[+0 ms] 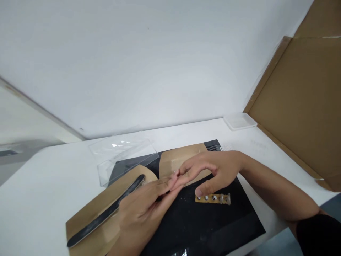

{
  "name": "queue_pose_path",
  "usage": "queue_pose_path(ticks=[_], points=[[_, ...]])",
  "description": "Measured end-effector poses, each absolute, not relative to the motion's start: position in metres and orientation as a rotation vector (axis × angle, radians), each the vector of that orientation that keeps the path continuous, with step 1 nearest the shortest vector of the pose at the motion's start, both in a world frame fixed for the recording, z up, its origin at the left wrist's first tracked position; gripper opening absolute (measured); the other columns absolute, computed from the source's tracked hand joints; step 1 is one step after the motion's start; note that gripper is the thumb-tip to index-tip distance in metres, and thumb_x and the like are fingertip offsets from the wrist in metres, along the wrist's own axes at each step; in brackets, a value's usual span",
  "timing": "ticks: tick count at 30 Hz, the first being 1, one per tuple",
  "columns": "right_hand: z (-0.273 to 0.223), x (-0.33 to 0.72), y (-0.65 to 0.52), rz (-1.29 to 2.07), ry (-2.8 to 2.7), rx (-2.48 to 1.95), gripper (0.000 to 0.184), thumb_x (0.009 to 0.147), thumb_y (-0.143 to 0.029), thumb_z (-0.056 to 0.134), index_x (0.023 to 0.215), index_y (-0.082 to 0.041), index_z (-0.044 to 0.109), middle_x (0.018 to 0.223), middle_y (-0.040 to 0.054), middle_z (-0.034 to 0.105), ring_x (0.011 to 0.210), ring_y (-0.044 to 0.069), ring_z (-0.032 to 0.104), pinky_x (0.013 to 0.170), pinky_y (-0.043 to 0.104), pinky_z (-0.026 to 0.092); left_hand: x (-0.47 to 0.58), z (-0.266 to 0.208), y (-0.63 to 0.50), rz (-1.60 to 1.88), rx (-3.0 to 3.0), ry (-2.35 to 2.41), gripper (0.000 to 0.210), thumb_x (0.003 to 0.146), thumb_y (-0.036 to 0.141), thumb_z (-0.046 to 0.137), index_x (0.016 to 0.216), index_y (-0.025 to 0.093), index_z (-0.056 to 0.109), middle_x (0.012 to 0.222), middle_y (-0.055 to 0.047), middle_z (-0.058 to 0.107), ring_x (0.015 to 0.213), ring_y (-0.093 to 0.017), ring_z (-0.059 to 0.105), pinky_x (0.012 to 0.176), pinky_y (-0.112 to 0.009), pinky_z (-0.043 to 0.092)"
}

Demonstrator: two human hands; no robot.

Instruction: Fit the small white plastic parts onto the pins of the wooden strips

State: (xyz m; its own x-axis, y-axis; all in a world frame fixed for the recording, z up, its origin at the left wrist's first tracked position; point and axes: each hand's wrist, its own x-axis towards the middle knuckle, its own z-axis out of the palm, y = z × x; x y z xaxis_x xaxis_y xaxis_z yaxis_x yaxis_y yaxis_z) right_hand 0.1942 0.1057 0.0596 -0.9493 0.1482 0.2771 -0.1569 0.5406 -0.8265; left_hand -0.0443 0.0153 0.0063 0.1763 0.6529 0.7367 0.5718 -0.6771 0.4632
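Note:
My left hand [144, 208] reaches in from the bottom, its fingers stretched out and slightly blurred. The fingers of my right hand [213, 172] lie against its fingertips, with the right thumb held apart. I cannot make out anything between the touching fingers. Just below the right thumb, a tan strip [210, 199] with several small metal dots lies on a black mat [207, 227]; clear little pegs stand at its right end. To the left of my left hand, a black nail file [106, 209] rests on a brown paper piece [87, 220].
A second brown paper piece [183, 153] lies behind the hands. Clear plastic cases [125, 160] stand at the back left of the white table [32, 185]. A shallow translucent tray [239, 121] sits at the back right, beside a cardboard panel [301, 117].

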Motion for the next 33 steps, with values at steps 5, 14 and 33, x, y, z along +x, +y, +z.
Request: queue_pose_path(ticks=[5,14,33], points=[[0.054,0.190,0.103,1.277,-2.454,-0.025,0.038,0.100,-0.029,0.069,0.136,-0.019,0.071,0.139,0.0124,0.070,0.124,0.020,0.066,0.109,0.032,0.049,-0.046,0.004,0.014,1.560,2.528,1.256,0.011,0.093,0.021,0.080,0.103,0.024,0.078,0.100,0.000,0.085,0.087,-0.019,0.083,0.085,-0.027,0.071],[0.056,0.189,0.104,1.234,-2.399,0.006,0.022,0.099,-0.028,0.069,0.111,-0.013,0.080,0.130,0.0141,0.073,0.126,0.021,0.067,0.112,0.034,0.051,-0.050,0.014,0.019,1.415,2.883,0.865,0.020,0.096,0.012,0.073,0.116,0.015,0.073,0.105,-0.007,0.085,0.095,-0.024,0.083,0.095,-0.033,0.070],[0.049,0.190,0.113,1.435,-2.226,0.036,0.018,0.097,-0.024,0.073,0.113,-0.023,0.079,0.140,0.0099,0.068,0.134,0.021,0.063,0.114,0.041,0.049,-0.047,0.009,0.023,1.508,2.725,0.956,0.028,0.096,0.013,0.074,0.123,0.020,0.071,0.106,-0.006,0.084,0.091,-0.021,0.083,0.087,-0.031,0.070]])
